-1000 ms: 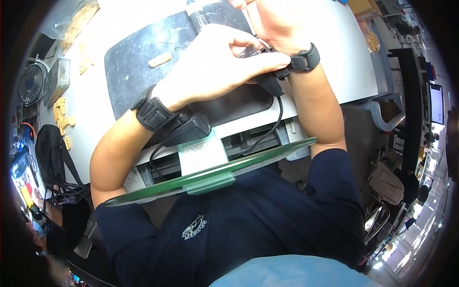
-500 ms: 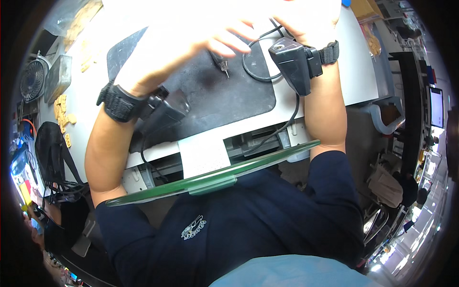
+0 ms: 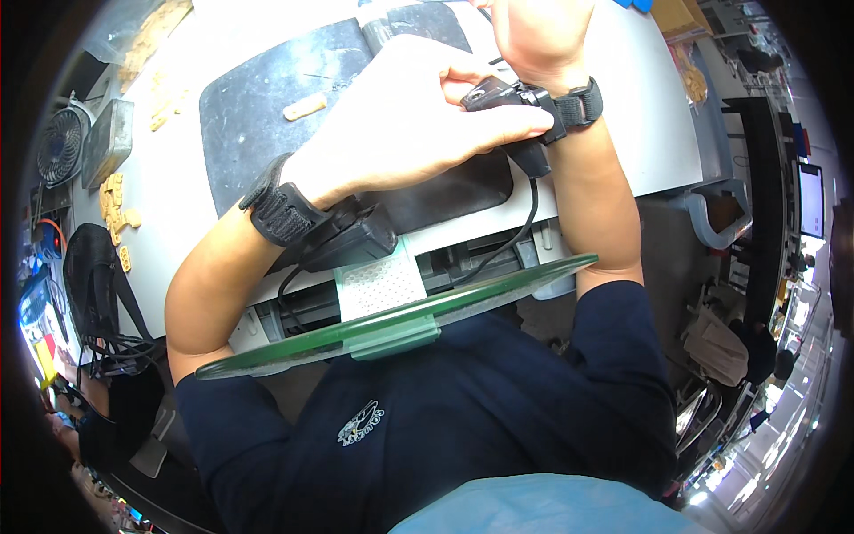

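Observation:
My left hand (image 3: 418, 125) reaches across to my right wrist, thumb and fingers closed round the black box-shaped device (image 3: 532, 158) strapped there. Above it, my right hand (image 3: 541, 36) shows its palm, with the fingers cut off by the top edge. A black strap (image 3: 583, 102) circles that wrist, and a cable hangs from the device. Another black device (image 3: 356, 238) is strapped to my left wrist. Beneath my left hand lies a dark mat (image 3: 258, 98) bearing a small tan piece (image 3: 305, 108). At the mat's far side is a grey cylindrical object (image 3: 377, 31).
A green-edged curved panel (image 3: 400, 320) spans in front of my torso, with a white perforated sheet (image 3: 382, 285) beyond it. At left are tan pieces (image 3: 113, 205), a metal block (image 3: 108, 142) and a fan (image 3: 62, 147). A grey-rimmed bin (image 3: 712, 236) stands at right.
My left hand has moved right and closed on the device at my right wrist. My right hand has shifted slightly left. The tan piece has come into view; the pointed tool is now hidden.

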{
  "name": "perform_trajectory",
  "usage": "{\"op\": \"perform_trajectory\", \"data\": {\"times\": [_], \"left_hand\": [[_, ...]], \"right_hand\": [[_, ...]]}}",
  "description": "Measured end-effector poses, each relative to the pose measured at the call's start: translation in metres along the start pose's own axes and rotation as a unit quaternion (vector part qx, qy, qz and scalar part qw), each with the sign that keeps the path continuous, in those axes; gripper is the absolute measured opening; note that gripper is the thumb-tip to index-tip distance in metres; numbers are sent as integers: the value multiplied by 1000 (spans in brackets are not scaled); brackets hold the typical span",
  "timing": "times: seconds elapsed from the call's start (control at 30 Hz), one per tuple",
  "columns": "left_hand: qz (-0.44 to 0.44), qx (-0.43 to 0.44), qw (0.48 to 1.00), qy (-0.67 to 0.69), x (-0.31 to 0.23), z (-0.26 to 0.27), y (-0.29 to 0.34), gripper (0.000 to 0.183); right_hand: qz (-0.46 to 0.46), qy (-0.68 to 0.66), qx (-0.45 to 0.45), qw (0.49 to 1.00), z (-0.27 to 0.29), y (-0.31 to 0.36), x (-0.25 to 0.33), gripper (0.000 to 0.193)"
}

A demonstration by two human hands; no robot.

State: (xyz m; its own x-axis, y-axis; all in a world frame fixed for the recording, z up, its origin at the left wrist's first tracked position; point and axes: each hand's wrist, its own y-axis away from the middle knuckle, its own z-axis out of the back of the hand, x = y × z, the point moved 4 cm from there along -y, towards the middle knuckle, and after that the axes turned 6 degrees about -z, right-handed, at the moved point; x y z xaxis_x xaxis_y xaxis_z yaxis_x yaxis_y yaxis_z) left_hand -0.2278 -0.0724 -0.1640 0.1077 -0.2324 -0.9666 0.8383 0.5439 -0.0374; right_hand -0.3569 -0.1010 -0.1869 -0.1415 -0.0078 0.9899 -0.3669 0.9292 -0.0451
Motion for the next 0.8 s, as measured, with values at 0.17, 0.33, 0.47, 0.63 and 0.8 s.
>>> {"op": "perform_trajectory", "data": {"times": [0.17,0.33,0.47,0.63,0.8], "left_hand": [[-40,2,997,-68,-8,13,2,29],[-217,-88,953,194,15,85,-5,38],[-192,-182,934,241,17,107,-10,31],[-198,-197,927,249,19,107,-23,29],[-211,-195,916,282,19,108,-26,27]], "right_hand": [[-20,10,3,1000,-36,28,8,43],[-31,11,12,999,-51,50,12,44],[-21,-6,35,999,-19,11,6,45],[-54,67,48,995,-67,-13,1,54],[-125,180,21,975,-102,-18,2,48]]}}
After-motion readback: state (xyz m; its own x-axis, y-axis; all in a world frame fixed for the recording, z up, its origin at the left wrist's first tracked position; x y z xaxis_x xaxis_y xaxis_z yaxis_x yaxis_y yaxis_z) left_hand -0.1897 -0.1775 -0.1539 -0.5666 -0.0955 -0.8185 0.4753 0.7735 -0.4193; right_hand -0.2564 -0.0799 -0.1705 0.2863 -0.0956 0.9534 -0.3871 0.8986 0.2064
